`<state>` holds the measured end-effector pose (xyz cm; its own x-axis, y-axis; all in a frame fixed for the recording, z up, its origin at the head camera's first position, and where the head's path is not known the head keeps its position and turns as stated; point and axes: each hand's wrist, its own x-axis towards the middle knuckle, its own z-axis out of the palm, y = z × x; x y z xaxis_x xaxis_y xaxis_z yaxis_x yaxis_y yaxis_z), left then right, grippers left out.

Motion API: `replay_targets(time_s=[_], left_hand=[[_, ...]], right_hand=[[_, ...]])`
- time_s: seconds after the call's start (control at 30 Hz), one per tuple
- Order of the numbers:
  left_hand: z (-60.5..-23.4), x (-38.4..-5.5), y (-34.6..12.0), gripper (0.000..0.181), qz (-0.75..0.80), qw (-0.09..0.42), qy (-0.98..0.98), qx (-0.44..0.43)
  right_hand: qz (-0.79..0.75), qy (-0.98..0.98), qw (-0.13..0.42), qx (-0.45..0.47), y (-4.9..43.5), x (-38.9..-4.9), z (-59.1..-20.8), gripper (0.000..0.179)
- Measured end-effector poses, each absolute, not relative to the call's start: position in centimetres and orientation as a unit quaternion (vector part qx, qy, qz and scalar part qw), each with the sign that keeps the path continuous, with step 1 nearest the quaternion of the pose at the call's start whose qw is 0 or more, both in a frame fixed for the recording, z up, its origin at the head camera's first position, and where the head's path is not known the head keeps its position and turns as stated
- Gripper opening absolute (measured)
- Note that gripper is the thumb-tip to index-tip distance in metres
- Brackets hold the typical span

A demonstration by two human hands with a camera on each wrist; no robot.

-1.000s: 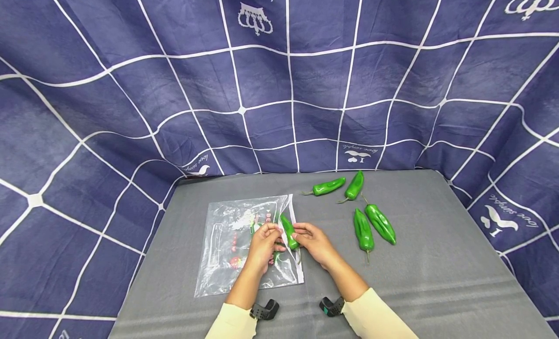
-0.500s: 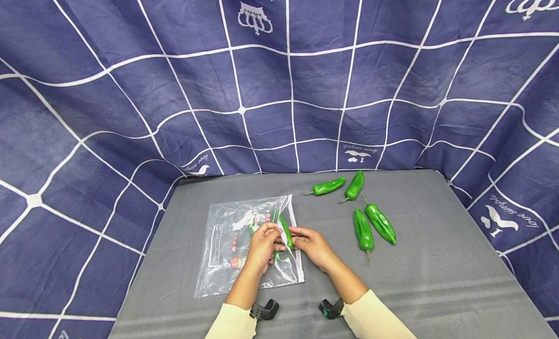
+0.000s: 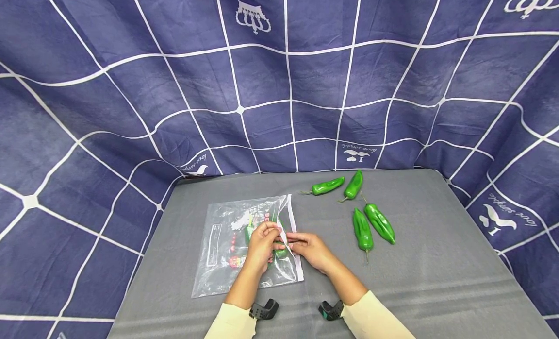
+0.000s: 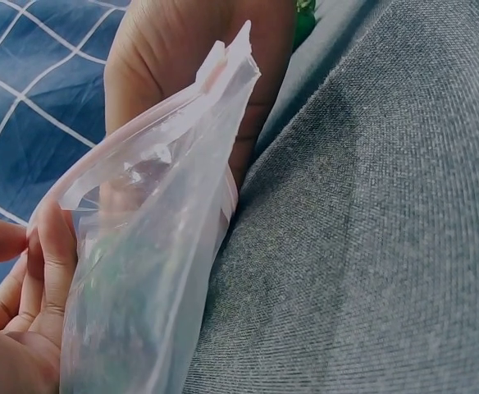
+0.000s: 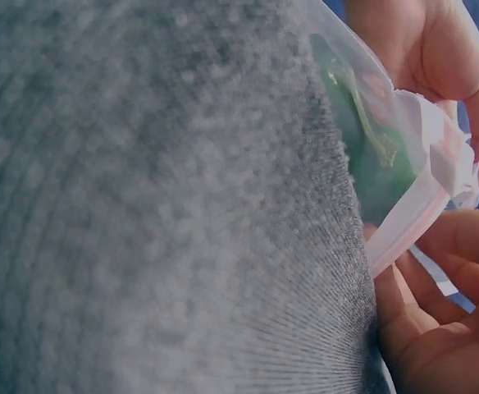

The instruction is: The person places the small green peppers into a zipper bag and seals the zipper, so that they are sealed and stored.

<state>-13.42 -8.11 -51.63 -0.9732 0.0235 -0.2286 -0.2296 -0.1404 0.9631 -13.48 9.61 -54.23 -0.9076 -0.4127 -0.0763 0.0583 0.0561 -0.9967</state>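
Note:
A clear zip bag (image 3: 209,280) with pink and red print lies on the grey cloth, its mouth turned to the right. My left hand (image 3: 262,244) pinches the upper edge of the mouth and lifts it. At the opening, my right hand (image 3: 310,249) has fairly straight fingers, their tips at the gap and partly hidden by plastic. Green chili pepper (image 5: 379,172) shows through the bag in the right wrist view. More green shows under the left hand in the head view; the exact number of peppers inside is unclear.
Several green chili peppers lie loose right of the bag: one near pepper (image 3: 362,229), one beside it (image 3: 380,223), and two farther back, a flat-lying pepper (image 3: 328,186) and a slanted pepper (image 3: 353,185). A blue gridded curtain (image 3: 314,125) hangs around the table.
The pepper in my right hand has slid leftward into the bag and is now behind the plastic. My right fingers followed it to the mouth; the left hand kept its hold.

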Motion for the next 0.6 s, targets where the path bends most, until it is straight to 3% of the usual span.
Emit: replay_targets(time_s=[0.33,0.6], left_hand=[[-51.53,-13.39,-7.98,0.015,0.763,0.076,0.637,-0.077],[-51.61,-13.51,-7.9,0.011,0.772,0.064,0.629,-0.074]], right_hand=[[-0.651,0.729,0.174,-0.121,9.62,-13.28,-54.08,0.041],[-0.665,0.706,0.209,-0.126,9.65,-13.12,-54.05,0.047]])
